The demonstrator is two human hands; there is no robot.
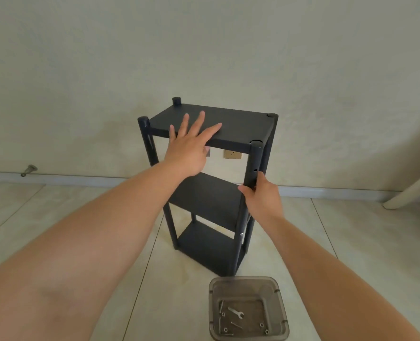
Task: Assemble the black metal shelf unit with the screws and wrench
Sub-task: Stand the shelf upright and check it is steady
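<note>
A black metal shelf unit (241,129) stands upright on the tiled floor, with three shelves between four round posts. My left hand (189,146) lies flat with spread fingers on the front edge of the top shelf. My right hand (260,195) grips the front right post (254,163) just below the top shelf. Below the shelf unit, a clear plastic box (284,313) on the floor holds a small wrench (236,312) and several screws (225,329).
A plain wall with a skirting board runs behind the shelf unit, with a wall socket (232,154) seen through the frame. A door stop (28,170) sticks out at the left. A pale furniture leg (410,190) slants in at the right.
</note>
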